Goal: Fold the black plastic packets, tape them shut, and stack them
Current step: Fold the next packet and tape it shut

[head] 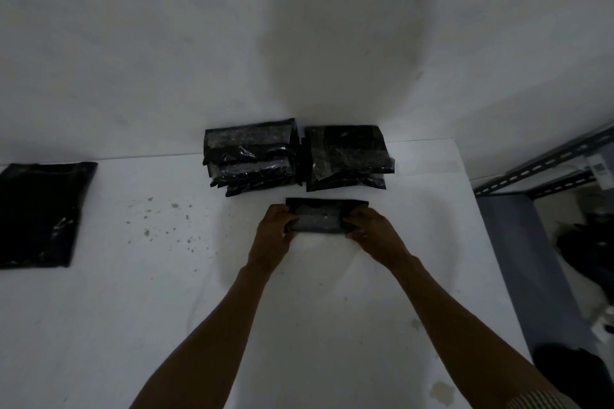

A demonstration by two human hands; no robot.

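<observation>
The folded black packet (324, 216) lay on the white table (159, 315) with its long axis running left to right, just near of two stacks and apart from them. The left hand (274, 226) gripped its left end and the right hand (371, 230) gripped its right end, fingers curled over the short edges. The left stack (249, 159) and the right stack (347, 158) stood side by side against the far wall, and flat black packets (40, 212) lay well apart at the left edge.

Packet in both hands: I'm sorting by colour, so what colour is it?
Black packet, with a greyish speckled band; head view.
</observation>
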